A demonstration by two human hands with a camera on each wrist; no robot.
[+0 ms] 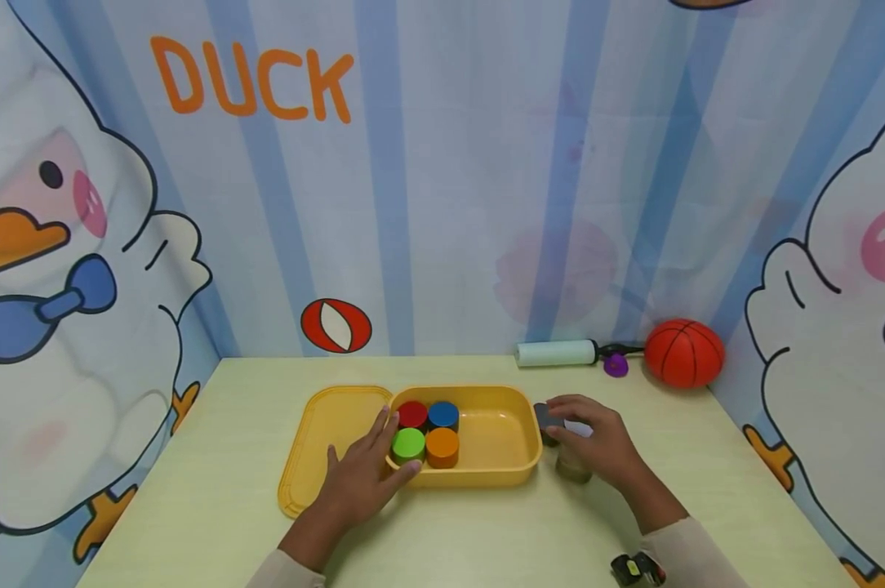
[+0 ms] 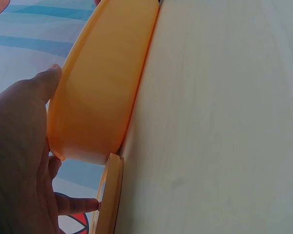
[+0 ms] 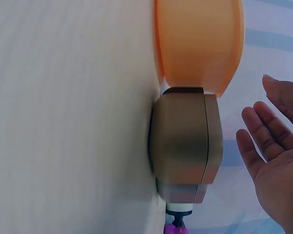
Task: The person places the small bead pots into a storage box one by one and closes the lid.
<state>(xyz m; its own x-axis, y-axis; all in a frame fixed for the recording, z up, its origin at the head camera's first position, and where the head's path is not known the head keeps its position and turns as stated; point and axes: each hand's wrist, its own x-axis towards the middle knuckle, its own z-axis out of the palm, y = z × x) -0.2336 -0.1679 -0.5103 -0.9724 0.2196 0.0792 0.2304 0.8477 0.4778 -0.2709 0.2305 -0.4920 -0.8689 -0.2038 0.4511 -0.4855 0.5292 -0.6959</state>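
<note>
A yellow plastic box (image 1: 479, 478) sits mid-table with round-topped pieces in its left half: a red one (image 1: 413, 413), a blue one (image 1: 443, 413), a green one (image 1: 408, 446) and an orange one (image 1: 442, 447). My left hand (image 1: 358, 480) rests spread at the box's left end, thumb against the rim; in the left wrist view one finger (image 2: 78, 205) reaches the lid. Beside the box's right end stand a dark grey piece (image 1: 547, 418) and a brownish piece (image 3: 180, 136). Over these my right hand (image 1: 597, 437) hovers, fingers apart; the right wrist view shows nothing between them.
The flat yellow lid (image 1: 300, 469) lies left of the box, partly under my left hand. At the back right are a pale roller (image 1: 556, 353) with a black handle, a small purple thing (image 1: 615, 364) and a red basketball (image 1: 683, 353). A duck-print curtain (image 1: 457, 188) surrounds the table.
</note>
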